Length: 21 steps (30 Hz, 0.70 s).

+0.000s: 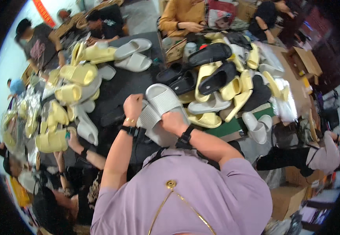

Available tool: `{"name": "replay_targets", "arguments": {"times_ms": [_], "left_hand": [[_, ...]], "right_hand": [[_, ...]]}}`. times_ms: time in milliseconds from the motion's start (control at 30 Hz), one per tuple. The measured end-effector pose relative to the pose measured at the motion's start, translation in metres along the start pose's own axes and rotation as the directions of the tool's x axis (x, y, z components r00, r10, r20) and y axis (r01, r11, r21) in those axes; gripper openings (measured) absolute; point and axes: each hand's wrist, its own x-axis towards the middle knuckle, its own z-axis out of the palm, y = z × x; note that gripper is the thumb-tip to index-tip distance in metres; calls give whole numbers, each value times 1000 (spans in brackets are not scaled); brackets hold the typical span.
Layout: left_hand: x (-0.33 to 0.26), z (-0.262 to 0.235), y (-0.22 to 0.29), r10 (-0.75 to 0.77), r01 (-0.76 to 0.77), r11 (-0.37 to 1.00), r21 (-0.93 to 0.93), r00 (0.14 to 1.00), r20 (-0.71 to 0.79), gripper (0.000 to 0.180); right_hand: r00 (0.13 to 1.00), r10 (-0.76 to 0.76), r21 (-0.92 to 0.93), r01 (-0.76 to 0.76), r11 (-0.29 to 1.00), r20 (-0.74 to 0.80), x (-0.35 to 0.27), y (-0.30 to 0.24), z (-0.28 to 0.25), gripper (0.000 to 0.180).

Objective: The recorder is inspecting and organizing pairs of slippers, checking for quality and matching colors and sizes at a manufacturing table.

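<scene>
A pair of light grey ribbed slide slippers (163,98) lies side by side in front of me, above the black tabletop (123,84). My right hand (174,123) is closed on the pair near the straps, its fingertips partly hidden. At the left edge of the left slipper (149,118), my left hand (133,106) is curled into a fist. Whatever its fingers hold, if anything, cannot be made out. Each wrist wears a dark band.
Yellow and grey slippers (79,74) pile up on the left, some in clear bags (25,113). Black, yellow and grey slippers (217,78) heap on the right. A co-worker's hand (74,141) holds a yellow slipper (51,141) at lower left. Other people surround the table.
</scene>
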Motion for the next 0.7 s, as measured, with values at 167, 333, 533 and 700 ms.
{"name": "replay_targets", "arguments": {"times_ms": [167, 333, 533, 700], "left_hand": [[-7, 3, -17, -181, 159, 954, -255, 981, -66, 32], [-9, -5, -19, -227, 281, 917, -282, 951, 210, 35], [-10, -2, -20, -155, 189, 939, -286, 978, 137, 27], [-9, -6, -22, -138, 136, 916, -376, 990, 24, 25]], "right_hand": [[1000, 6, 9, -6, 1000, 23, -3, -3, -9, 26], [998, -5, -22, 6, 1000, 57, -4, -3, -9, 29], [998, 22, -32, -20, 999, 61, -4, -2, -9, 32], [995, 43, -3, -43, 999, 94, -8, 3, -7, 35]]}}
